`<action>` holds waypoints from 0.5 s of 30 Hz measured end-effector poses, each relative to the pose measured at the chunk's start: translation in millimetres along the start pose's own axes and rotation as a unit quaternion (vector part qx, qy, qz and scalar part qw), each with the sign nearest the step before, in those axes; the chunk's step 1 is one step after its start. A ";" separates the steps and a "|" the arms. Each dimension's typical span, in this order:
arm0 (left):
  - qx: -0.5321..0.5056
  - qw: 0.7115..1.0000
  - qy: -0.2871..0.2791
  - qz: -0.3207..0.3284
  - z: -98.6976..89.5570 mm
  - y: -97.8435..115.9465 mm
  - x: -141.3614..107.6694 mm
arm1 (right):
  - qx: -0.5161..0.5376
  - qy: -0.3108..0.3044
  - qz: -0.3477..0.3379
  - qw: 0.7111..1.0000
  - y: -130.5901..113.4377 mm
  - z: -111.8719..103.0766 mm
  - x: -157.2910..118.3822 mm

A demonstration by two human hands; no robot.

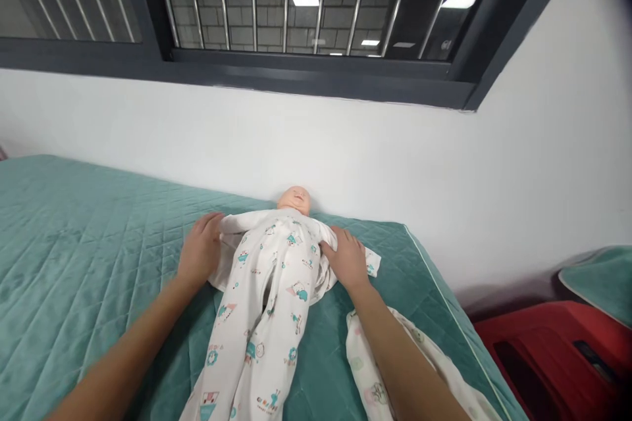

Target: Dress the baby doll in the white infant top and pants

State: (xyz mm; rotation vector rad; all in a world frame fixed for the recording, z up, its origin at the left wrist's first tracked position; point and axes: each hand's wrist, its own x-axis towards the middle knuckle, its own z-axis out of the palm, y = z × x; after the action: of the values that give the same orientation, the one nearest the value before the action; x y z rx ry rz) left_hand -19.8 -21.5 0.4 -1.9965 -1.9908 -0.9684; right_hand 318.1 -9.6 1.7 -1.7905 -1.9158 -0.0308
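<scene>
A baby doll (295, 198) lies on its back with its head towards the wall. White baby pants (276, 276) with small printed figures are spread over its front, legs towards me, above a white top (247, 220) on the doll. My left hand (201, 248) is closed on the end of the top's sleeve at the doll's left-hand side in the picture. On the other side, my right hand (348, 258) grips the opposite sleeve, thumb inward, and a printed cuff shows beyond it. The doll's arms and body are hidden by cloth.
A green quilted cover (123, 230) spreads over the bed, its piped edge at the right. Under my right forearm lies another printed cloth (363, 362). A red plastic stool (557, 342) stands beside the bed. Behind are a white wall (247, 138) and a barred window (306, 20).
</scene>
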 end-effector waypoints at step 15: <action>0.163 0.893 -0.310 0.284 23.6 233.9 38.8 | 0.128 0.057 -0.008 0.990 12.5 -1.5 5.7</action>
State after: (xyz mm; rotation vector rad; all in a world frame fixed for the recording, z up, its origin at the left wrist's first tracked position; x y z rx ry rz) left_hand 204.2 0.0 78.7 -2.6315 -1.4532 0.1474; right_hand 330.3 -3.3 1.1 -1.5698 -1.7653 0.1013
